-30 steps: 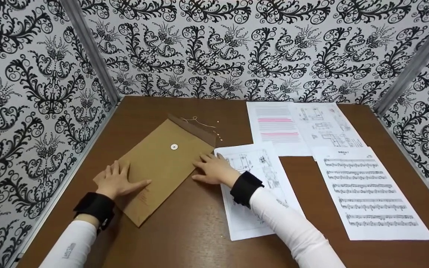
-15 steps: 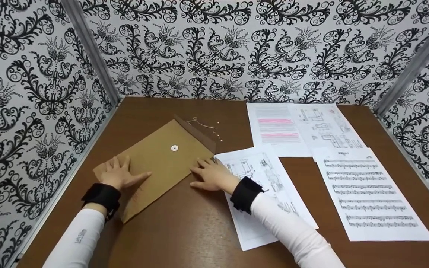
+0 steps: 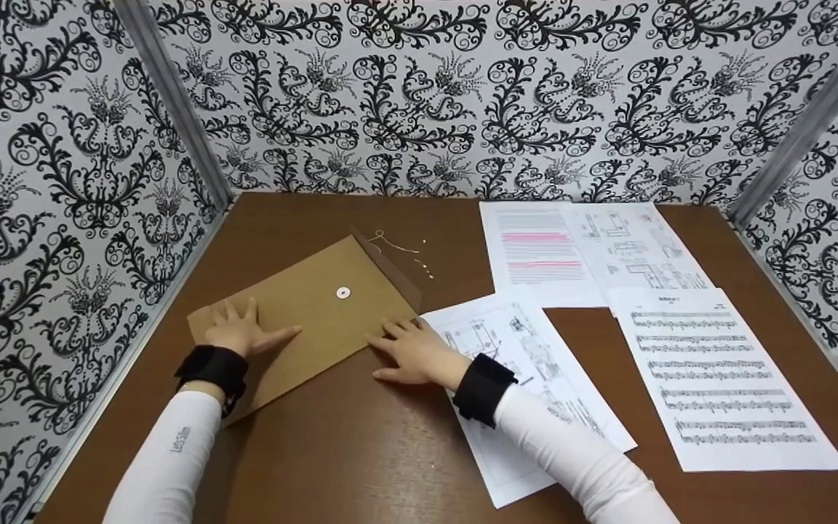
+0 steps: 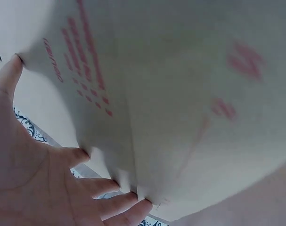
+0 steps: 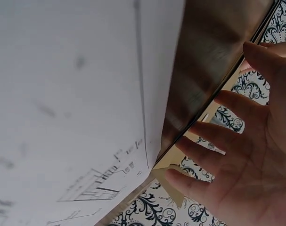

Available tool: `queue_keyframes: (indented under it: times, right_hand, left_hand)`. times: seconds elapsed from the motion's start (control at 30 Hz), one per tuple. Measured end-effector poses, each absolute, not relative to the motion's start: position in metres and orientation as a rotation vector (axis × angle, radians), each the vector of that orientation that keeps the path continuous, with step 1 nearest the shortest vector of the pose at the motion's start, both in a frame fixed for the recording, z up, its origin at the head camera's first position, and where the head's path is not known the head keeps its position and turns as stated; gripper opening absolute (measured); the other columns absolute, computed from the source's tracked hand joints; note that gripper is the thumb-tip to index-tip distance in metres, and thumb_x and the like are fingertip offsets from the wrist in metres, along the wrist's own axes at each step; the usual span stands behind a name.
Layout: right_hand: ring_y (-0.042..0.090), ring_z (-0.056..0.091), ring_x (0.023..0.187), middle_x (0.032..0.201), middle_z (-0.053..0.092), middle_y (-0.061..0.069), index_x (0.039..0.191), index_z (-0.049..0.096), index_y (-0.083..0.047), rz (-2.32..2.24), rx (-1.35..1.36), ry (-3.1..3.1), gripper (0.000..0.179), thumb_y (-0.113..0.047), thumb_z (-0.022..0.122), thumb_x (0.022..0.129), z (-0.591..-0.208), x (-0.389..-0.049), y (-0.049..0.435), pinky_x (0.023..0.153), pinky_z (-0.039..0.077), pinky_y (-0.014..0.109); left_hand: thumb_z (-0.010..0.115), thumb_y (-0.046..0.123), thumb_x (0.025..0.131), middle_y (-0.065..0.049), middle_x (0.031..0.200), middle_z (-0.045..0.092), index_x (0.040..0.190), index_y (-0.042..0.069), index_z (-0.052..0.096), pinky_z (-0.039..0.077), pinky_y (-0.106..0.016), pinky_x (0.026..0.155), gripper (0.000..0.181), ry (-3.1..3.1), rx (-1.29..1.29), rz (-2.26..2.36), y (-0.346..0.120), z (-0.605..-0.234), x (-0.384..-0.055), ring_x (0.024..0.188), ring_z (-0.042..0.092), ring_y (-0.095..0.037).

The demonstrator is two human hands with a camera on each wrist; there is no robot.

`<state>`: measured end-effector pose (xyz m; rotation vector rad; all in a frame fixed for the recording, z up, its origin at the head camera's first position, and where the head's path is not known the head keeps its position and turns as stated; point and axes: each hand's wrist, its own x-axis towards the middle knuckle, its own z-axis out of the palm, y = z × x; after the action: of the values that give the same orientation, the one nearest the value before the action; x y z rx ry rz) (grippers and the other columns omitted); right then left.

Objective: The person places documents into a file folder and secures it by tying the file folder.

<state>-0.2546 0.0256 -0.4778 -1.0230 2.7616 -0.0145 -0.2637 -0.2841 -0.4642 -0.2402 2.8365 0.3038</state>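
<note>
Touching brown envelope (image 3: 324,316), left of centre on counter (image 3: 375,444).
With left fingers (image 4: 115,205) apart on top, right fingers (image 5: 218,135) apart at edge. Crowded at right corner by drawing sheet (image 3: 528,346); farther right, music sheet (image 3: 724,378), highlighted page (image 3: 539,251).

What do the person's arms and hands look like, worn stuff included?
Left hand and right hand: bare, no gloves. Left wristband and right wristband: broad, black. Left sleeve: white, small dark lettering. Right sleeve: white, close-fitting.

Booth-like workspace, scroll-patterned walls (image 3: 426,109), grey corner posts (image 3: 174,94), brown tabletop (image 3: 361,451)
</note>
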Motion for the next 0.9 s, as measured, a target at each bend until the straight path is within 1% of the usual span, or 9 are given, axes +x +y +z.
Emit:
queue_keyframes:
  times: [0.1, 0.17, 0.3, 0.4, 0.43, 0.5, 0.57, 0.63, 0.9]
  right_hand:
    - [0.035, 0.032, 0.156, 0.169, 0.033, 0.011, 0.16, 0.035, -0.031, 0.003, -1.046, 2.761, 0.069, -0.058, 0.053, 0.1, -0.478, -0.252, 0.027, 0.126, 0.029, 0.055]
    - [0.036, 0.034, 0.155, 0.168, 0.034, 0.011, 0.16, 0.035, -0.03, 0.016, -1.071, 2.767, 0.069, -0.059, 0.053, 0.1, -0.479, -0.251, 0.028, 0.125, 0.03, 0.055]
    - [0.037, 0.036, 0.154, 0.167, 0.037, 0.011, 0.16, 0.037, -0.029, 0.028, -1.105, 2.777, 0.069, -0.06, 0.052, 0.1, -0.478, -0.25, 0.029, 0.126, 0.03, 0.054]
    - [0.037, 0.037, 0.153, 0.166, 0.038, 0.011, 0.159, 0.038, -0.029, 0.018, -1.116, 2.785, 0.068, -0.06, 0.052, 0.1, -0.477, -0.249, 0.03, 0.126, 0.03, 0.054]
    - [0.037, 0.038, 0.153, 0.165, 0.039, 0.011, 0.159, 0.039, -0.029, 0.019, -1.121, 2.788, 0.068, -0.06, 0.052, 0.1, -0.477, -0.248, 0.03, 0.126, 0.03, 0.054]
    - [0.037, 0.04, 0.151, 0.165, 0.041, 0.011, 0.158, 0.041, -0.028, 0.021, -1.131, 2.795, 0.067, -0.06, 0.053, 0.1, -0.477, -0.247, 0.03, 0.125, 0.032, 0.054]
    - [0.036, 0.041, 0.151, 0.164, 0.042, 0.011, 0.157, 0.042, -0.028, 0.028, -1.139, 2.8, 0.067, -0.06, 0.053, 0.099, -0.477, -0.246, 0.03, 0.124, 0.033, 0.054]
    - [0.036, 0.042, 0.15, 0.164, 0.042, 0.011, 0.157, 0.042, -0.028, 0.031, -1.141, 2.802, 0.067, -0.06, 0.053, 0.099, -0.476, -0.244, 0.03, 0.123, 0.034, 0.054]
    - [0.035, 0.041, 0.151, 0.165, 0.041, 0.01, 0.158, 0.041, -0.027, 0.053, -1.152, 2.804, 0.069, -0.062, 0.052, 0.099, -0.478, -0.241, 0.028, 0.124, 0.034, 0.053]
  left_hand:
    - [0.049, 0.081, 0.086, -0.045, 0.162, 0.0, 0.163, 0.001, 0.011, 0.053, -0.056, 0.09, 0.118, 2.845, -0.243, 0.284, -0.281, -0.464, -0.267, 0.152, 0.001, -0.063]
    - [0.049, 0.081, 0.086, -0.044, 0.163, 0.001, 0.163, 0.002, 0.011, 0.053, -0.05, 0.083, 0.117, 2.851, -0.249, 0.283, -0.279, -0.462, -0.269, 0.153, 0.001, -0.062]
    - [0.052, 0.078, 0.087, -0.042, 0.164, 0.001, 0.164, 0.004, 0.012, 0.043, -0.036, 0.063, 0.114, 2.865, -0.278, 0.297, -0.272, -0.457, -0.273, 0.155, 0.001, -0.059]
    - [0.051, 0.079, 0.087, -0.041, 0.165, 0.001, 0.164, 0.005, 0.01, 0.04, -0.034, 0.06, 0.114, 2.862, -0.294, 0.28, -0.268, -0.456, -0.28, 0.156, 0.002, -0.057]
    - [0.05, 0.078, 0.088, -0.041, 0.165, 0.002, 0.164, 0.005, 0.01, 0.045, -0.035, 0.065, 0.113, 2.858, -0.298, 0.274, -0.266, -0.456, -0.282, 0.156, 0.003, -0.058]
    - [0.049, 0.078, 0.088, -0.041, 0.165, 0.003, 0.164, 0.005, 0.009, 0.053, -0.042, 0.083, 0.113, 2.849, -0.304, 0.264, -0.263, -0.455, -0.287, 0.155, 0.006, -0.059]
    - [0.047, 0.078, 0.089, -0.04, 0.166, 0.003, 0.164, 0.005, 0.008, 0.05, -0.054, 0.102, 0.112, 2.836, -0.313, 0.264, -0.261, -0.454, -0.292, 0.155, 0.007, -0.059]
    - [0.047, 0.077, 0.089, -0.038, 0.166, 0.003, 0.164, 0.005, 0.008, 0.042, -0.063, 0.112, 0.111, 2.829, -0.322, 0.276, -0.258, -0.453, -0.295, 0.155, 0.007, -0.06]
    - [0.049, 0.077, 0.088, -0.037, 0.167, 0.002, 0.165, 0.009, 0.009, 0.043, -0.064, 0.11, 0.111, 2.827, -0.34, 0.318, -0.253, -0.449, -0.301, 0.155, 0.008, -0.06]
